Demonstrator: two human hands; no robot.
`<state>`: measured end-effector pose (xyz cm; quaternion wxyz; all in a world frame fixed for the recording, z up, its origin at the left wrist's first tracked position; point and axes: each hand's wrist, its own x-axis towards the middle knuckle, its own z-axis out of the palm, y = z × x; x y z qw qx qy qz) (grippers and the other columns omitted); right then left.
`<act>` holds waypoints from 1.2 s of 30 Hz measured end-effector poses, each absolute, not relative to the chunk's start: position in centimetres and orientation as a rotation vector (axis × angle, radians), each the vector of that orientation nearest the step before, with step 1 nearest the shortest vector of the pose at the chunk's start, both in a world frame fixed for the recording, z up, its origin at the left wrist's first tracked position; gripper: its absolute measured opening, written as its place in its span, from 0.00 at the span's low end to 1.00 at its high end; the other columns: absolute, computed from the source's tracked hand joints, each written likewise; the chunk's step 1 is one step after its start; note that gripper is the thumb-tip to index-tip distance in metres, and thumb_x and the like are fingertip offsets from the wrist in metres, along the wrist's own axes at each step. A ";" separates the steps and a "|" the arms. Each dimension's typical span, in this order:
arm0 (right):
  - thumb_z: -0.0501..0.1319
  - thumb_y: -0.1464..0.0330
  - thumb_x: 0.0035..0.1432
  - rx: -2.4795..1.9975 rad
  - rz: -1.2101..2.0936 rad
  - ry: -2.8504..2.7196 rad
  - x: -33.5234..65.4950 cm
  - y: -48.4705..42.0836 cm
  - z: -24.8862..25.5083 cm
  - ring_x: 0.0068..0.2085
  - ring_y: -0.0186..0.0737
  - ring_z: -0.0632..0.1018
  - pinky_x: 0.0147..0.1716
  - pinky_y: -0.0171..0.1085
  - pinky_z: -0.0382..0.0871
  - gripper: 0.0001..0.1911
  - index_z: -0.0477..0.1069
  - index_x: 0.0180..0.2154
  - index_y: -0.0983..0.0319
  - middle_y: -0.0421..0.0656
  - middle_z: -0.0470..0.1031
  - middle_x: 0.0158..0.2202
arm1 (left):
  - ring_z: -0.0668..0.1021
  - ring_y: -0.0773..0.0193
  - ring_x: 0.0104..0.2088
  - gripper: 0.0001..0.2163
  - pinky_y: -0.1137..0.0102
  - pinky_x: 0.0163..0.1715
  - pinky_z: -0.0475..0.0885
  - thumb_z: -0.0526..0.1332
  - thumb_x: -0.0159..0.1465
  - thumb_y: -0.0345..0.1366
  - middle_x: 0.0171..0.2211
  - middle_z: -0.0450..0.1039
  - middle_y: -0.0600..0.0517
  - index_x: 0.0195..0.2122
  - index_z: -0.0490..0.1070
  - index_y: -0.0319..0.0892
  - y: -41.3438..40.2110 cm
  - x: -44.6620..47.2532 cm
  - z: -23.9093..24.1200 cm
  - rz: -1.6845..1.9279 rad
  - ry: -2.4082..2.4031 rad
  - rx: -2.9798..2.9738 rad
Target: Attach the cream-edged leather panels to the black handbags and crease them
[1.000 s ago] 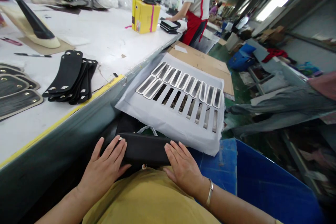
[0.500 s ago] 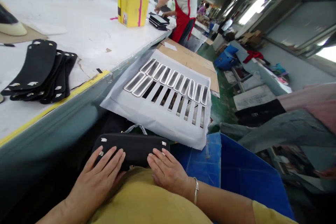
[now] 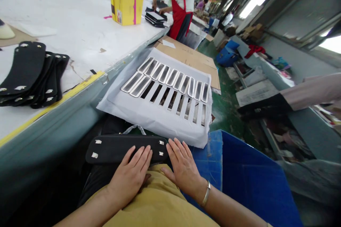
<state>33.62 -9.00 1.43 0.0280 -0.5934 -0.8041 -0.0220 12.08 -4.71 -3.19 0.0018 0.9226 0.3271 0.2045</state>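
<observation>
The left hand (image 3: 131, 174) lies palm-down, unclenched, fingers extended onto the long, round-ended black panel (image 3: 113, 148); the right hand (image 3: 185, 171), flat and ungrasping, points forward at its right end.

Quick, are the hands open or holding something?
Left hand: open, laid on the black piece.
Right hand: open, at the black piece's right end; whether it touches, I can't tell.

Over the worktop (image 3: 77, 32), a bare white stretch leaves passage between the black straps (image 3: 25, 65) stacked by its yellow-taped edge and the yellow box (image 3: 124, 7). Off that edge, the pale sheet (image 3: 154, 120) obstructs reaching past the black panel (image 3: 114, 145), beside the blue bin (image 3: 255, 184).
</observation>
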 end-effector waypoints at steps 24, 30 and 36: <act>0.55 0.68 0.60 -1.681 -0.286 -2.475 32.0 -9.7 0.2 0.55 0.47 0.67 0.58 0.48 0.55 0.17 0.69 0.49 0.66 0.48 0.73 0.49 | 0.67 0.55 0.51 0.16 0.60 0.47 0.63 0.50 0.65 0.33 0.53 0.68 0.43 0.51 0.68 0.35 -3.4 14.9 -2.4 0.474 0.982 3.021; 0.58 0.60 0.57 -1.529 -0.196 -2.628 32.7 -7.5 2.2 0.46 0.48 0.74 0.53 0.52 0.61 0.18 0.69 0.47 0.62 0.49 0.73 0.45 | 0.66 0.55 0.55 0.17 0.55 0.57 0.55 0.51 0.66 0.36 0.53 0.67 0.44 0.53 0.66 0.36 -4.4 9.5 -2.9 0.647 0.946 3.047; 0.55 0.59 0.60 -1.506 -0.051 -2.490 27.9 -2.3 4.0 0.46 0.47 0.74 0.47 0.46 0.69 0.18 0.67 0.48 0.62 0.50 0.72 0.46 | 0.72 0.57 0.49 0.16 0.57 0.51 0.66 0.55 0.63 0.37 0.47 0.71 0.44 0.51 0.66 0.42 -4.6 1.8 -4.0 1.186 1.642 2.117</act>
